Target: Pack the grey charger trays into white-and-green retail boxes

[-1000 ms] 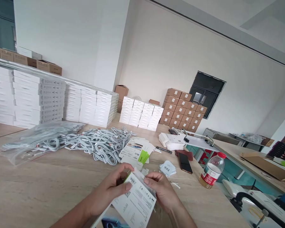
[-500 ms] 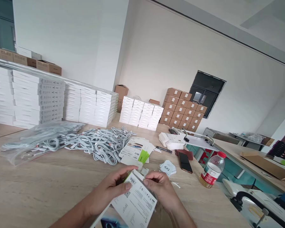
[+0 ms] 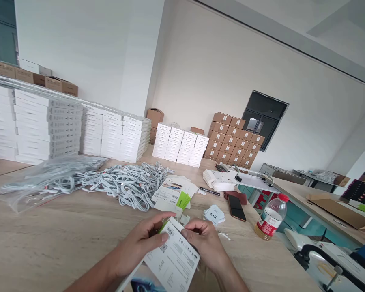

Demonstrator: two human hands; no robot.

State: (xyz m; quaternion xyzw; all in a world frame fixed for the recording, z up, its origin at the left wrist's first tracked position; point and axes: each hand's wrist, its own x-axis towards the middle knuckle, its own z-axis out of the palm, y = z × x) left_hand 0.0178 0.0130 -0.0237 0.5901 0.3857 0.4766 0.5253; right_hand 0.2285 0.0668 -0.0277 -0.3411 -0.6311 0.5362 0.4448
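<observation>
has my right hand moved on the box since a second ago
Yes, slightly: the right hand curled leftward over the white box, judged against the plastic bottle.

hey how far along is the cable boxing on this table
Done: stacked white boxes line the table's back. In hand: left hand and right hand hold one printed box at its top flap. Left: a heap of loose cables, a bagful, flat boxes.

bottle (image 3: pixel 269 217): 1 | phone (image 3: pixel 237 202): 1 | pen (image 3: pixel 209 191): 1
</observation>
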